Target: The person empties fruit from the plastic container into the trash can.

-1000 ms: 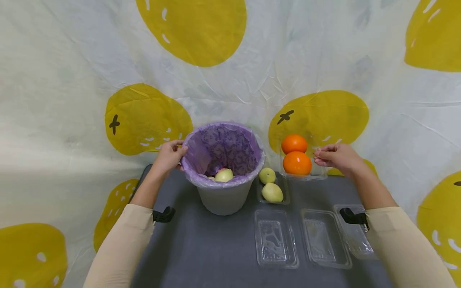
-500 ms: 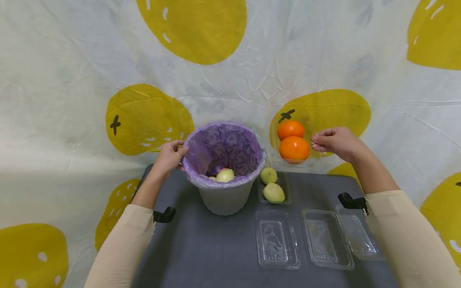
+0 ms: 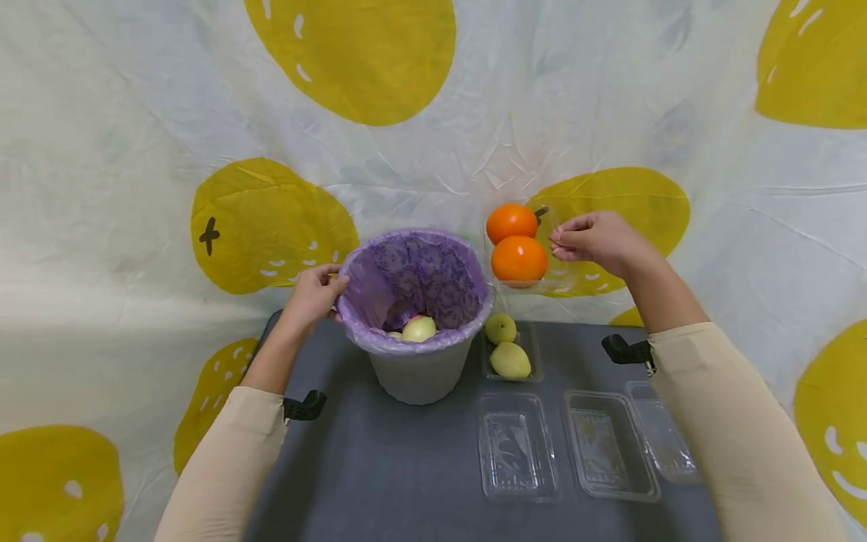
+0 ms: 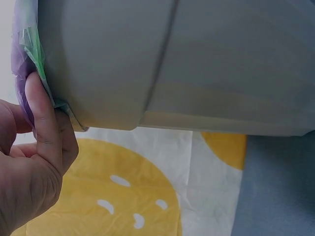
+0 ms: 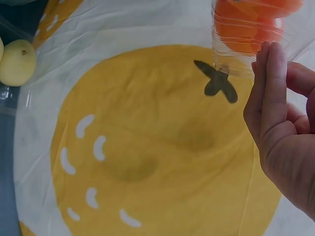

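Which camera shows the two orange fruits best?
The head view: both orange fruits show almost whole in the clear tray that the right hand holds. The right wrist view cuts them off at its top edge. The left wrist view shows neither.

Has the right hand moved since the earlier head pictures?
Yes. In the head view, the right hand has moved up and leftward relative to the purple-lined bin.

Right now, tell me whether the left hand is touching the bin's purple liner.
Touching. The left wrist view shows it plainly: the left hand pinches the purple liner where it folds over the bin.
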Available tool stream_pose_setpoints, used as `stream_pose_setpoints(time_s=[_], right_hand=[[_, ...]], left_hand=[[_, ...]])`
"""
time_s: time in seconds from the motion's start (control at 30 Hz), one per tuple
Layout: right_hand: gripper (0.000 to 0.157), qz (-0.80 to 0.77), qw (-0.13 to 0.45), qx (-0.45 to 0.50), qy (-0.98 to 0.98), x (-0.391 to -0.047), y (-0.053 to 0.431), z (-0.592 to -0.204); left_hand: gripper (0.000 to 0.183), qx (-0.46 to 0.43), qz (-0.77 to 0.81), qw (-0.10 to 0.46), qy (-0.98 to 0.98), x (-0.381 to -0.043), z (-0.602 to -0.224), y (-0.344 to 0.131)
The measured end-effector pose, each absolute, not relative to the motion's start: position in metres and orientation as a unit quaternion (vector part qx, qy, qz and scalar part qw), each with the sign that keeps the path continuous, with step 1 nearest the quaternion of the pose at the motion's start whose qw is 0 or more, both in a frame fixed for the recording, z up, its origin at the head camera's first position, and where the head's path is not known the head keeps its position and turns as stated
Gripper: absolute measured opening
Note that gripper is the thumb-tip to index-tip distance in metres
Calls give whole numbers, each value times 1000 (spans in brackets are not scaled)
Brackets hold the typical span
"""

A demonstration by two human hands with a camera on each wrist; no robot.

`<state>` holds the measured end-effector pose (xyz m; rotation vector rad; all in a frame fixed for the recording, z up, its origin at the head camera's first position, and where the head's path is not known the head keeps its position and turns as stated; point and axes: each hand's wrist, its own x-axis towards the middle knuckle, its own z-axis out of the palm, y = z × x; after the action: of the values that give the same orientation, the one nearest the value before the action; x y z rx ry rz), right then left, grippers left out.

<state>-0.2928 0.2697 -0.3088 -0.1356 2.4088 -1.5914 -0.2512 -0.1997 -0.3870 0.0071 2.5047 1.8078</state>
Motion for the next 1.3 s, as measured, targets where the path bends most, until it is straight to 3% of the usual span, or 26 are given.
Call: stream_pose_setpoints(time_s=[0.57, 0.87, 1.13, 1.3], right_hand=[[38, -556, 111, -60, 822, -310, 213, -289], [22, -581, 97, -65, 806, -313, 189, -280], [20, -554, 93, -72, 824, -318, 176, -274], [12, -554, 83, -72, 825, -318, 171, -278]], left_hand=[[50, -3, 584, 41, 811, -249, -387, -205], [49, 1, 583, 31, 812, -245, -385, -205], [47, -1, 582, 24, 813, -244, -385, -203], [49, 2, 583, 30, 812, -243, -385, -201]])
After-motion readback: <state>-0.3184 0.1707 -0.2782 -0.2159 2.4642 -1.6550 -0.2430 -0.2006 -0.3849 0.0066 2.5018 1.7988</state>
